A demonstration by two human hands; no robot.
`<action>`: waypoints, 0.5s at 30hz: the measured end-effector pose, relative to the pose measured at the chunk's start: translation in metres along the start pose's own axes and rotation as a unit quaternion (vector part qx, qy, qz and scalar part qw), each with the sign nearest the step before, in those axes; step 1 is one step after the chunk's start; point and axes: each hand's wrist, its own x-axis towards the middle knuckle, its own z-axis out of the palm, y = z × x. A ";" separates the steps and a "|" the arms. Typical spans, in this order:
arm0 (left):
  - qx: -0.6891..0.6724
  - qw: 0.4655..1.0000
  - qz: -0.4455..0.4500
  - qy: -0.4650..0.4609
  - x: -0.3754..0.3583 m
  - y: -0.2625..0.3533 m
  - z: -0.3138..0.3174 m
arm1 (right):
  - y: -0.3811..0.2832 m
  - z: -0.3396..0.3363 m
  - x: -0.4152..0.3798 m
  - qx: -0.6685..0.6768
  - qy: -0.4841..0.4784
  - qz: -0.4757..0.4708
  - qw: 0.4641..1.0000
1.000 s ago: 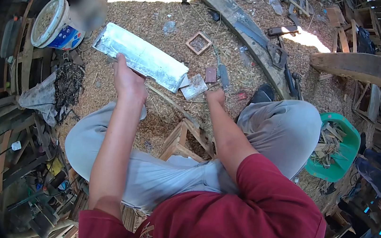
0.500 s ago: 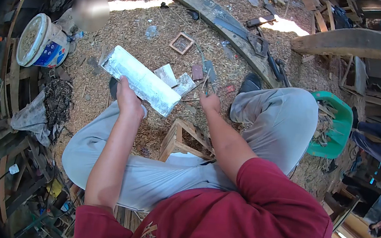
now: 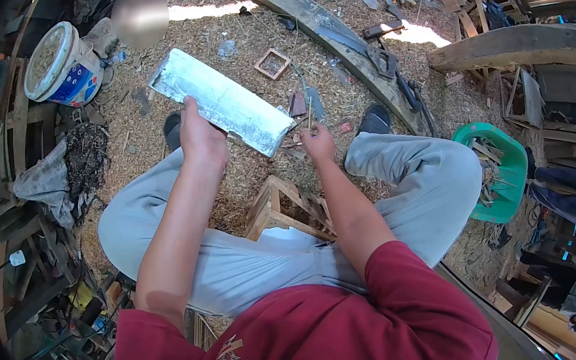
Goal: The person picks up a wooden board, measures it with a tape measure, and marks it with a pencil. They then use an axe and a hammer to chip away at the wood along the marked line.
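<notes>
Hands [image 3: 201, 139]: two | left grips one silvery slab [image 3: 222, 102] | right closed, one thin stick [image 3: 310, 113]

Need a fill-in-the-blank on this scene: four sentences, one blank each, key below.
The left hand holds a long, silvery slab whose outline is ____.
The small, wooden-looking open frame on the floor has ____ sides.
The plastic tub of wood scraps is coloured ____.
The white bucket with a blue label is on the person's ____ side.

Missing words: rectangular; four; green; left.
</notes>
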 end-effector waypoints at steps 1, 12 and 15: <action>-0.002 1.000 -0.009 0.008 -0.001 0.000 -0.003 | 0.001 -0.002 0.002 -0.005 -0.026 0.022 0.999; 0.019 0.999 -0.020 0.045 0.012 -0.004 -0.029 | 0.043 0.000 0.046 -0.124 -0.137 0.115 0.976; 0.041 0.998 -0.026 0.047 0.008 -0.005 -0.015 | 0.044 -0.005 0.051 -0.141 -0.144 0.128 0.971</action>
